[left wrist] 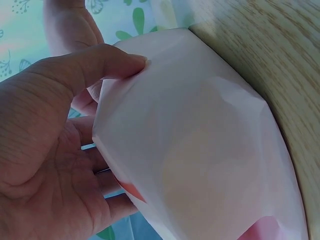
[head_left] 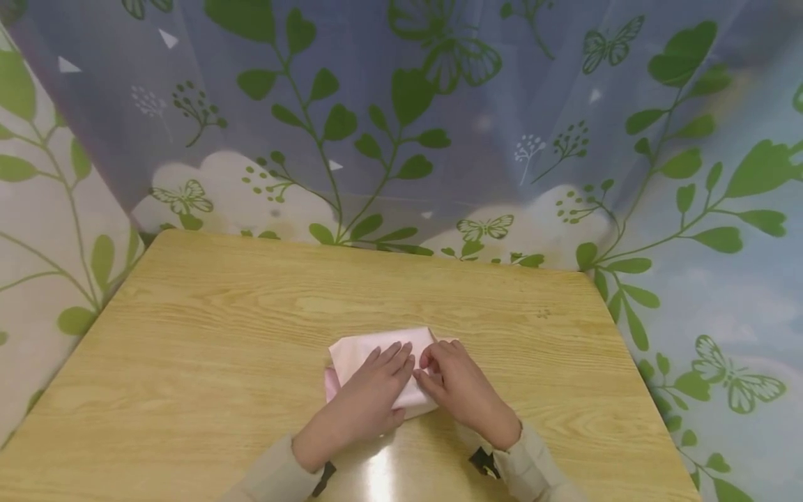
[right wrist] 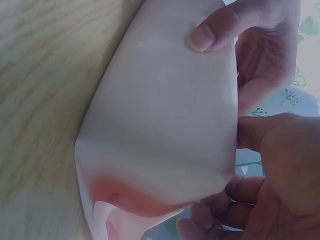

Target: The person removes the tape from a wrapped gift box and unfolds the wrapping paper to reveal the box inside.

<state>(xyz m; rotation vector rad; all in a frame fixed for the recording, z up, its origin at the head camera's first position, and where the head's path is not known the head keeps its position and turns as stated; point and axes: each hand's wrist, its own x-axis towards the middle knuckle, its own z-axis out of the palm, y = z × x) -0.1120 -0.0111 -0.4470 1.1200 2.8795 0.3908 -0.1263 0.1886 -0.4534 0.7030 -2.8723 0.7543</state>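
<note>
A package in pale pink wrapping paper lies on the wooden table, its folded end hanging partly loose. My left hand lies across the top with straight fingers, while its thumb presses the near side. At the package's right end, my right hand has bent fingers and pinches the paper near the top edge. Beneath a gap in the paper, a reddish-orange patch shows in the right wrist view. Deeper pink paper sticks out at the left end. What is wrapped inside stays hidden.
The wood-grain table extends around the package on all sides. Behind it and at both sides hang cloths printed with green leaves and butterflies. Light reflects off the tabletop near the front.
</note>
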